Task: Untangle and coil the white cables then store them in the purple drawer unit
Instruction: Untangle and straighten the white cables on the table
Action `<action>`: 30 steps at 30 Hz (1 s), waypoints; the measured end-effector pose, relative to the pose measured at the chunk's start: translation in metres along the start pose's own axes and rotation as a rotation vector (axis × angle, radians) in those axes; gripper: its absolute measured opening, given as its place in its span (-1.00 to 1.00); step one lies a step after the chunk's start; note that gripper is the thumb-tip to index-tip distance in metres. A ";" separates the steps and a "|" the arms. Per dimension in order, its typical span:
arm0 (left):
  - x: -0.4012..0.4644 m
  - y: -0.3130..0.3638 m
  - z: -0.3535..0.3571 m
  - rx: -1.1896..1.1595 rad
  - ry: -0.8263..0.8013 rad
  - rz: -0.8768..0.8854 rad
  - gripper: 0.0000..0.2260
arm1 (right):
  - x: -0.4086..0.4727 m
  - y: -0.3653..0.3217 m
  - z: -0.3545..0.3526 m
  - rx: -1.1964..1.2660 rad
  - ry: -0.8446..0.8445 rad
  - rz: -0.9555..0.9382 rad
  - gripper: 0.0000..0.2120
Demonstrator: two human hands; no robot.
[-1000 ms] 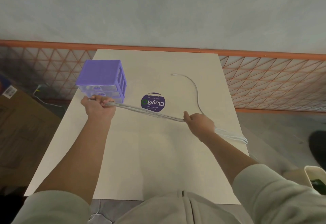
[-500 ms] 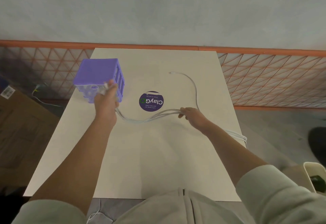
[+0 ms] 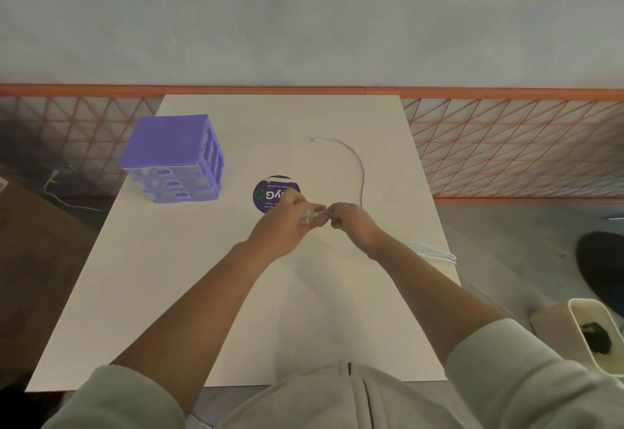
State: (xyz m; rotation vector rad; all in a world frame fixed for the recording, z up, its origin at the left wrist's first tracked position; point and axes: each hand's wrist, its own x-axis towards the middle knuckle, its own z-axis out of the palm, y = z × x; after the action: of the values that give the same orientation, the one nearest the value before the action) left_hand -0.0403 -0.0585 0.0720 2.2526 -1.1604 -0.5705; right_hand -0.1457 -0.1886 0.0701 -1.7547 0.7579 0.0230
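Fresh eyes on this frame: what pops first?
The two hands meeting mid-table: left hand and right hand both pinch the white cables between them. Next, the purple drawer unit at the table's far left, drawers closed. One cable end curves loose toward the far edge.

the drawer unit (image 3: 172,158) stands on the table (image 3: 169,293) at far left; a sticker (image 3: 270,189) lies right of it; cables (image 3: 358,165) lie further right; both hands (image 3: 287,222) (image 3: 354,222) meet just before the sticker

round purple sticker (image 3: 266,194) — white table (image 3: 175,276)
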 end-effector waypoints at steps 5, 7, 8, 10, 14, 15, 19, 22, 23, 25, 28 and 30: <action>0.002 0.004 0.004 0.116 -0.033 -0.048 -0.74 | -0.002 0.000 -0.005 -0.031 0.007 0.000 -0.75; 0.005 0.004 0.005 0.180 -0.060 -0.060 -0.79 | -0.001 0.001 -0.007 -0.104 0.003 -0.021 -0.73; 0.006 0.004 0.006 0.196 -0.056 -0.065 -0.82 | 0.000 0.002 -0.009 -0.162 0.004 -0.026 -0.74; 0.008 0.002 0.007 0.176 -0.027 -0.082 -0.81 | -0.001 0.004 -0.017 -0.300 0.025 -0.021 -0.70; 0.012 0.003 0.002 0.044 -0.025 -0.180 -0.65 | -0.007 0.009 -0.039 -0.491 0.069 0.046 -0.41; 0.012 0.002 0.000 0.022 -0.020 -0.190 -0.60 | -0.008 0.011 -0.045 -0.510 0.084 0.073 -0.37; 0.016 -0.004 -0.008 0.060 0.064 -0.270 -0.55 | -0.009 0.020 -0.064 -0.549 0.141 0.119 -0.30; 0.019 -0.012 -0.012 0.096 0.158 -0.352 -0.52 | -0.011 0.024 -0.074 -0.604 0.110 0.037 -0.37; 0.019 -0.016 -0.013 0.108 0.193 -0.369 -0.50 | -0.011 0.026 -0.077 -0.609 0.087 0.001 -0.43; 0.016 -0.024 -0.017 0.131 0.253 -0.398 -0.46 | -0.008 0.032 -0.082 -0.646 0.061 -0.070 -0.61; 0.011 -0.040 -0.021 0.146 0.303 -0.450 -0.49 | -0.004 0.037 -0.085 -0.720 0.085 -0.115 -0.81; 0.008 -0.052 -0.023 0.146 0.315 -0.484 -0.49 | -0.002 0.040 -0.086 -0.706 0.082 -0.065 -0.72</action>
State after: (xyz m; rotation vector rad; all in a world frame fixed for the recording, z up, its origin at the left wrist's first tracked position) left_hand 0.0095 -0.0339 0.0557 2.6457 -0.5160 -0.2937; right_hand -0.1982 -0.2674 0.0649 -2.4602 0.8072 0.1966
